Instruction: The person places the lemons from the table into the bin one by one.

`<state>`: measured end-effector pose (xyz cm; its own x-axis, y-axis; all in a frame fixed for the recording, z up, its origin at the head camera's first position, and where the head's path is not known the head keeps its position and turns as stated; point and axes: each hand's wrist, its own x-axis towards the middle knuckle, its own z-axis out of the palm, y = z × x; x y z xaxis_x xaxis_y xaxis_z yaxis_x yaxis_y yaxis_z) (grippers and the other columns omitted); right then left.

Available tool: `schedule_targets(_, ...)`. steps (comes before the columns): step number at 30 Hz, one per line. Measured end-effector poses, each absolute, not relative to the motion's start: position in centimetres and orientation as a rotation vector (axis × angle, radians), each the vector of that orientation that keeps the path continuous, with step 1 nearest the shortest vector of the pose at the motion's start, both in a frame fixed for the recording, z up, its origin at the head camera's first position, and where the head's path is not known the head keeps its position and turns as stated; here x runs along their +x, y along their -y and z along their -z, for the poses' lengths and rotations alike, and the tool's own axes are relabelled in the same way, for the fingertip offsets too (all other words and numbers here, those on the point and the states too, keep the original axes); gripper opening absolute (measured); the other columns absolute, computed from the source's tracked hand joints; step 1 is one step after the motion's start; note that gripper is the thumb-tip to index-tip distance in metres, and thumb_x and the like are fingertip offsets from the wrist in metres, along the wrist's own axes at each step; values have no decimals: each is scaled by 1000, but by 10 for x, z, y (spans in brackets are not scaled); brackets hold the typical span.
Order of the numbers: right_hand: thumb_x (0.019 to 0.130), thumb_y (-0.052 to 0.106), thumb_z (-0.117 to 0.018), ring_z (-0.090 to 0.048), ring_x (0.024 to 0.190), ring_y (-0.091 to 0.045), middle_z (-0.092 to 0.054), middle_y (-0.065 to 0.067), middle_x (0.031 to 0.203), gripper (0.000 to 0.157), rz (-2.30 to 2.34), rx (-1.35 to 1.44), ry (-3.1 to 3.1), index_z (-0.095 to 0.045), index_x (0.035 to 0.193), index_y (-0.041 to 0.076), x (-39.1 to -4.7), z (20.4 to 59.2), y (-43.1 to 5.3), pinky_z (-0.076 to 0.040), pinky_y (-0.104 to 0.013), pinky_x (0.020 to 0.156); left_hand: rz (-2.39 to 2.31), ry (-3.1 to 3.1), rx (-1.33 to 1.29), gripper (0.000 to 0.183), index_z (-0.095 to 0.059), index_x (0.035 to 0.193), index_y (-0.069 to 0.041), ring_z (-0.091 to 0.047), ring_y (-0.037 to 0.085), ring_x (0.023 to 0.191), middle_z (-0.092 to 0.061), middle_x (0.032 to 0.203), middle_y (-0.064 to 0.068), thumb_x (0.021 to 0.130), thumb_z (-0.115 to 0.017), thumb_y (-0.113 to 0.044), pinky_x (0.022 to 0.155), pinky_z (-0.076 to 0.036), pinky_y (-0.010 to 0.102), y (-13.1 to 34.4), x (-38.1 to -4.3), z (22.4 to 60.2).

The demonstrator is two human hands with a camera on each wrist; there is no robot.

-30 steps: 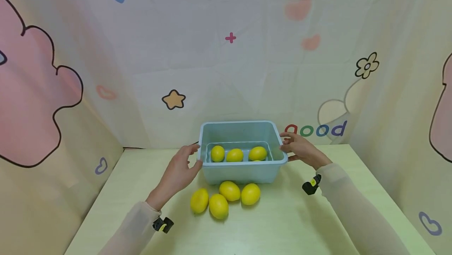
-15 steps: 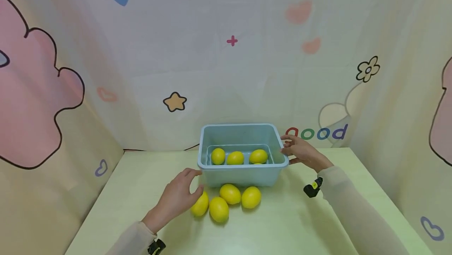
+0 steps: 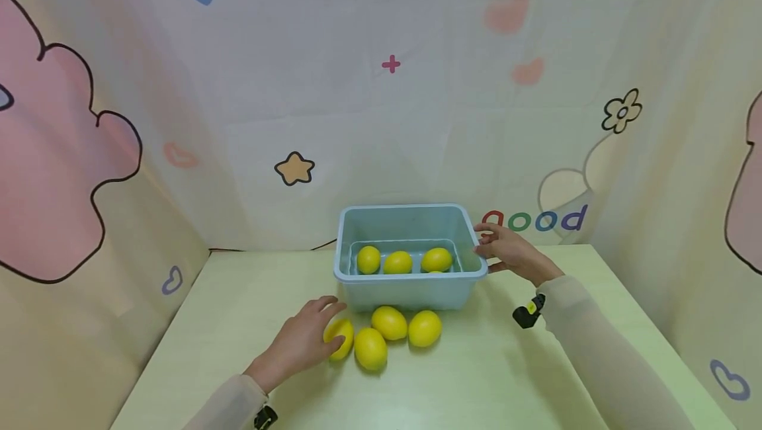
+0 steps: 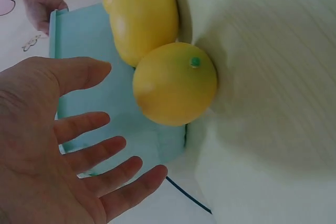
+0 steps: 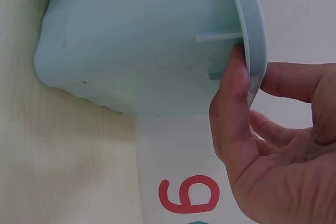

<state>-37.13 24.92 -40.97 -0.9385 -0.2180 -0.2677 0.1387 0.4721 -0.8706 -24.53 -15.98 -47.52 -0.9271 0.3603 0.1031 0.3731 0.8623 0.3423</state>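
- Just changed at the left hand [image 3: 302, 339]: off the box's [image 3: 411, 292] left rim, its place a second ago, and down now over the left lemon [image 3: 344, 329], nearer the front edge of the desk [image 3: 476, 377].
- Fingers there spread and loosely bent, nothing held; in the left wrist view, a gap between fingertips and fruit, so no contact to call.
- No such change over at the right hand [image 3: 513, 253]: firmly on the box's right rim, same as before, digits on both sides of the lip.
- Box upright, towards the middle of the desk's back edge, long side facing the front edge.
- Inside, three lemons [image 3: 398, 262] in a row, plus a yellow sliver [image 3: 436, 272] peeking over the front rim, too small to name.
- Outside, in front of the box: left lemon, near lemon [image 3: 371, 349] closest to the desk's front edge, back lemon [image 3: 389, 323] just by the box, right lemon [image 3: 425, 329] furthest towards the right edge.
- For the work, as a judgement: box steadied one-handed, left hand freed for a lemon, none picked up yet.
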Motion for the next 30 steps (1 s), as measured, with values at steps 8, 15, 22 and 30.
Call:
schedule_targets(8,96,14,-59,-54,118,-36,-37,-23,144,66,1462,-61,-2377,-25,153,10,-373,410,-249,-58,-44,89,615,3059,-667,53,-59,132,-11,-55,30,123,-56,137,8,86,-74,-32,101,-49,53,162,-254,485)
schedule_targets(15,95,14,-60,-55,113,-33,-39,-22,140,67,1461,-40,-2370,-26,152,10,-373,410,-249,-59,-43,87,683,3085,-706,50,-61,125,-8,-60,25,108,-61,124,8,84,-75,-32,98,-51,47,160,-259,494)
schedule_targets(22,95,15,-60,-55,115,-35,-36,-23,144,68,1466,-28,-2370,-25,152,12,-373,410,-250,-59,-43,88,721,3077,-719,49,-60,126,-7,-59,25,104,-60,124,10,83,-73,-26,96,-51,47,153,-261,500)
schedule_targets(30,94,12,-61,-58,110,-33,-40,-20,136,66,1504,-13,-2357,-28,150,12,-375,414,-249,-60,-40,85,693,3058,-759,50,-58,126,-4,-59,23,99,-60,121,12,80,-72,-18,91,-53,44,146,-265,507)
